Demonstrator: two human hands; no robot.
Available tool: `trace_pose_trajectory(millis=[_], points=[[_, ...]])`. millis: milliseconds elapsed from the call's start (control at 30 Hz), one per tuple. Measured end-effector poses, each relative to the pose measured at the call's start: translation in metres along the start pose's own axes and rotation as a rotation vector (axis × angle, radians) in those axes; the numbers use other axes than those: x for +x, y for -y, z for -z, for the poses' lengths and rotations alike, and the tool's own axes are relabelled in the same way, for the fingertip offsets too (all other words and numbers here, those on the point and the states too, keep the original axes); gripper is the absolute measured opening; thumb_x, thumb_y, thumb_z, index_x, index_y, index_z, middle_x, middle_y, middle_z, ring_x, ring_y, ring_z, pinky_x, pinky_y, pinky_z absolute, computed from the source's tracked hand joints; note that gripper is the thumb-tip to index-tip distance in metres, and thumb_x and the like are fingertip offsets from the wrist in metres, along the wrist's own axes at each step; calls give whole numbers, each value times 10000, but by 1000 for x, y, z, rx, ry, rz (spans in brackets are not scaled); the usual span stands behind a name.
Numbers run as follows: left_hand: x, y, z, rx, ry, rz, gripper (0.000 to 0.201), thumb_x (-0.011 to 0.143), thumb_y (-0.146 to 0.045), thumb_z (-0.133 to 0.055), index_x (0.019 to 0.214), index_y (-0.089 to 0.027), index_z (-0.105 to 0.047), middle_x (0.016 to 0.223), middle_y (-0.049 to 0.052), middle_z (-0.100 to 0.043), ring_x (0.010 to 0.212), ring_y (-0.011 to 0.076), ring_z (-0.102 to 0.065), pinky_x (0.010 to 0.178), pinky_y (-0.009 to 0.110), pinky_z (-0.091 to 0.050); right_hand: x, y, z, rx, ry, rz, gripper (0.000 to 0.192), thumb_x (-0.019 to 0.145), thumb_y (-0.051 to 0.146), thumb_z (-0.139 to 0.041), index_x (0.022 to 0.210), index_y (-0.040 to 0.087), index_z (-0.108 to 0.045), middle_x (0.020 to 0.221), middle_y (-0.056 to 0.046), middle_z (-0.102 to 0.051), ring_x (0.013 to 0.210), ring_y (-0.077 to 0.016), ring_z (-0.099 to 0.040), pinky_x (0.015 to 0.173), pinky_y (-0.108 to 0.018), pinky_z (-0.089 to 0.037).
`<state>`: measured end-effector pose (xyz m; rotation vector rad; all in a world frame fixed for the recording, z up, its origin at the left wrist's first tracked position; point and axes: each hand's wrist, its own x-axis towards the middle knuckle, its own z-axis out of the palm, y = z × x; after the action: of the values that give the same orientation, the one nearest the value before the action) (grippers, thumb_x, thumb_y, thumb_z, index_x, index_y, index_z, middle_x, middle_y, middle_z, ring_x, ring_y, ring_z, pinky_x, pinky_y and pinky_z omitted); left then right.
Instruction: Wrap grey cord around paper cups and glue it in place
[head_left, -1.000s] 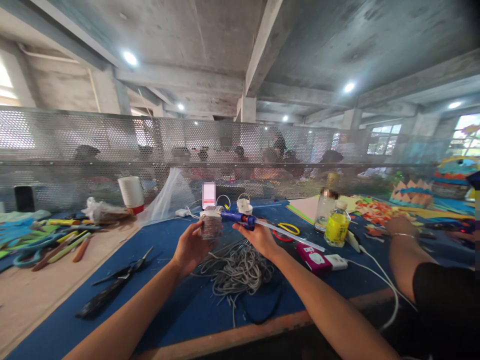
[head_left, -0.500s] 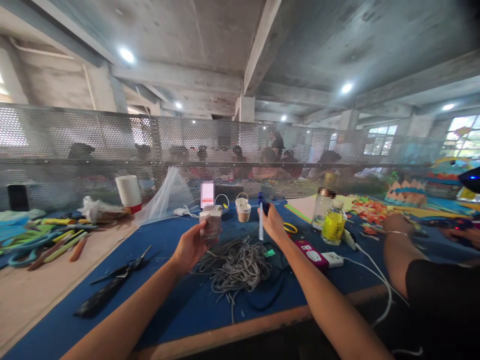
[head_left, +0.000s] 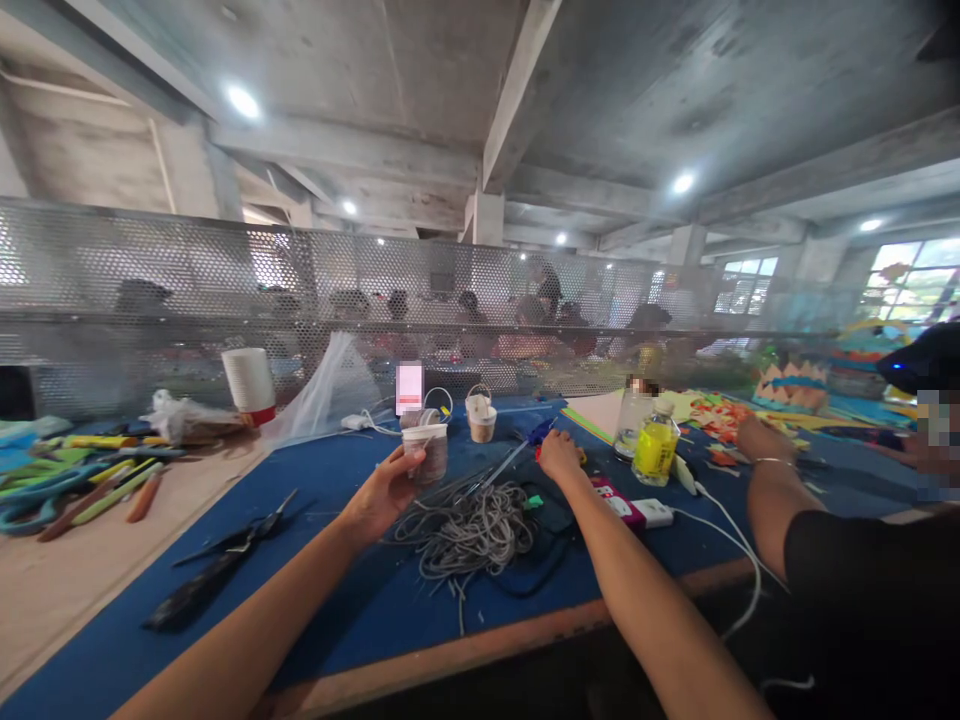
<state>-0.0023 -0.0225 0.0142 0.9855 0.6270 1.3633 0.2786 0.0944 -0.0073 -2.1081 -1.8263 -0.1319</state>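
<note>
Between your hands, note the layout: your left hand (head_left: 379, 492) grips the paper cup (head_left: 425, 452) upright; your right hand (head_left: 559, 455) closes on the glue gun (head_left: 525, 446), long axis slanting down-left toward the cord pile (head_left: 469, 520).

Single head view, worn by the person. Faces forward, slightly down across the tabletop (head_left: 315, 600); hands (head_left: 382, 495) close at centre, mesh screen (head_left: 150, 290) beyond, ceiling fills upper half.
</note>
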Motion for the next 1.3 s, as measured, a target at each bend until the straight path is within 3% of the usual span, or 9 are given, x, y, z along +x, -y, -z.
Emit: trace_pose_trajectory(millis=[200, 333, 400, 533, 633, 800, 1000, 1100, 1300], points=[[-1, 1, -2, 23, -7, -11, 394, 747, -179, -693, 1136, -174, -631, 1076, 73, -695, 900, 190, -669, 808, 277, -530, -5, 0, 3, -31, -10, -4, 354, 863, 120, -422, 1184, 12, -523, 1163, -276, -522, 1112, -326, -515, 916, -507, -363], [1, 2, 0, 48, -40, -34, 415, 728, -184, -721, 1133, -170, -630, 1050, 72, -700, 895, 196, -672, 822, 288, -524, -10, 7, 17, 16, -127, 65, 321, 876, 200, -469, 1164, 80, -544, 1231, -231, -492, 1184, -311, -440, 962, -489, -327], [2, 3, 2, 63, -67, -42, 419, 716, -191, -738, 1122, -167, -633, 1057, 73, -698, 911, 199, -668, 832, 287, -517, -15, 20, 24, 218, -196, 228, 254, 881, 266, -498, 1084, 137, -579, 1166, -161, -546, 1107, -255, -497, 943, -422, -369], [5, 7, 6, 73, -100, -52, 459, 657, -189, -787, 1091, -158, -638, 1068, 89, -693, 928, 219, -664, 826, 294, -505, -42, 59, 29, 770, -75, 699, 216, 880, 359, -522, 947, 165, -586, 939, -52, -620, 845, -147, -588, 817, -279, -453], [6, 12, 4, 82, -108, -93, 488, 647, -190, -796, 1098, -157, -614, 1020, 94, -695, 886, 217, -669, 804, 306, -500, -71, 81, 28, 931, 19, 879, 253, 835, 406, -591, 939, 177, -569, 864, -22, -622, 795, -136, -590, 756, -255, -459], [2, 15, -5, 80, -33, -98, 505, 671, -183, -779, 1126, -174, -561, 1048, 98, -671, 955, 236, -645, 845, 338, -485, -93, 92, 24, 859, -46, 838, 303, 753, 413, -677, 882, 183, -528, 869, -24, -592, 778, -148, -561, 706, -265, -441], [2, 19, -7, 80, -40, -112, 527, 656, -160, -789, 1126, -176, -550, 1089, 96, -656, 1000, 226, -633, 909, 350, -465, -91, 94, 23, 880, -85, 834, 105, 798, 243, -595, 861, 183, -538, 852, -16, -583, 790, -142, -564, 742, -260, -442], [4, 19, -4, 49, -46, -103, 534, 649, -161, -794, 1130, -173, -563, 1101, 104, -659, 1007, 233, -637, 933, 365, -457, -90, 93, 27, 991, -9, 838, 61, 819, 234, -559, 850, 182, -555, 842, -15, -605, 796, -137, -582, 763, -255, -454], [5, 13, -4, 29, 5, -58, 458, 716, -228, -739, 1149, -143, -616, 1100, 128, -685, 1025, 259, -635, 952, 360, -448, -83, 90, 30, 1249, 149, 714, 186, 825, 367, -582, 855, 186, -551, 802, -11, -655, 769, -144, -633, 744, -261, -487]])
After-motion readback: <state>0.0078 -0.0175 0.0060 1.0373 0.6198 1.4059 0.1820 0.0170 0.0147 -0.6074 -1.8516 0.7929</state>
